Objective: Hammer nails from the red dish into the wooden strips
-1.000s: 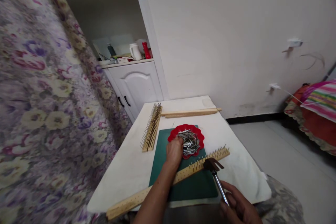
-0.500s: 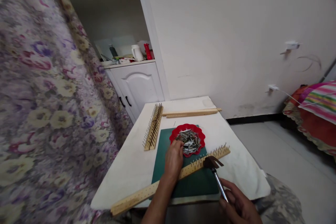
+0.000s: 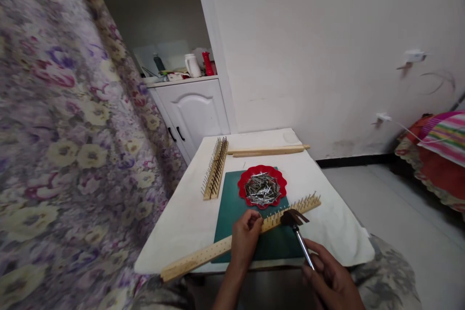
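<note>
My left hand (image 3: 246,233) is closed in a pinch at the wooden strip (image 3: 207,254), with a nail between thumb and fingertips, mostly hidden by them. My right hand (image 3: 331,276) grips a claw hammer (image 3: 303,247) by its metal handle. The hammer's dark head is over the strip, right of my left hand. Rows of small holes show along the strip's left part, while upright nails fill its right part. Behind it, a red scalloped bowl (image 3: 242,188) holds a heap of loose nails (image 3: 264,189). The strip lies slantwise across a green mat (image 3: 225,210).
A second board (image 3: 209,193) bristling with nails lies at the back left of the white-covered table (image 3: 181,223). Bare wooden strips (image 3: 269,151) lie along the far edge. A single nail (image 3: 244,163) rests behind the mat. A floral curtain (image 3: 80,155) hangs left.
My left hand has moved from the bowl of nails toward me, down to the wooden strip. The hammer stays over the strip in my right hand. The view has shifted slightly.
</note>
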`<state>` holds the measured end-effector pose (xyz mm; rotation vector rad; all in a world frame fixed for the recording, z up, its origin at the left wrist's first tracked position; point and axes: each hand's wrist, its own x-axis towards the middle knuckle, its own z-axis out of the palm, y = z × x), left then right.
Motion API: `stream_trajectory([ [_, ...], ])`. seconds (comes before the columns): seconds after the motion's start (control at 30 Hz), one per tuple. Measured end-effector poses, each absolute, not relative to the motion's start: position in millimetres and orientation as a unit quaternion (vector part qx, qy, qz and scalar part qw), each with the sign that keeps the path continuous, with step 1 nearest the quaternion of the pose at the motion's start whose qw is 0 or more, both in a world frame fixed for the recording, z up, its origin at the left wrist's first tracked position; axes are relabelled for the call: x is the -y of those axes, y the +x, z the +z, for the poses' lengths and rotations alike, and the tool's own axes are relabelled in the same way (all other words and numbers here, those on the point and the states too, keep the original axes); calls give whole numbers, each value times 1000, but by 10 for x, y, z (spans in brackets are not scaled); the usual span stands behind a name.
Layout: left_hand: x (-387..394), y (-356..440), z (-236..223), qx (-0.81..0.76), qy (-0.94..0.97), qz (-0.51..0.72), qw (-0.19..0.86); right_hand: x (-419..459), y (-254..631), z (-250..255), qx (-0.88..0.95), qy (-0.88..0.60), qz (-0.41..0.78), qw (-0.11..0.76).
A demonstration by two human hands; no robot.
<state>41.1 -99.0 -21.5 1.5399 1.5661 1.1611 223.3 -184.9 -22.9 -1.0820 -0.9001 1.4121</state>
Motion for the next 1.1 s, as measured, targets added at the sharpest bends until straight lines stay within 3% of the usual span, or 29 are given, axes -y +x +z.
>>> stream_trajectory([
  [0.3,1037,531,-318,-576,630,444,272,1852,2281,-149,388,-478,589,523],
  [0.7,1048,540,-345,-571,664,420,239,1838,2273,-196,372,-448,587,563],
  [0.9,1046,543,-360,-570,670,411,240,1796,2216,-137,410,-407,620,531],
  [1.1,1045,547,-371,-576,669,402,242,1690,2191,-83,513,-405,577,490],
])
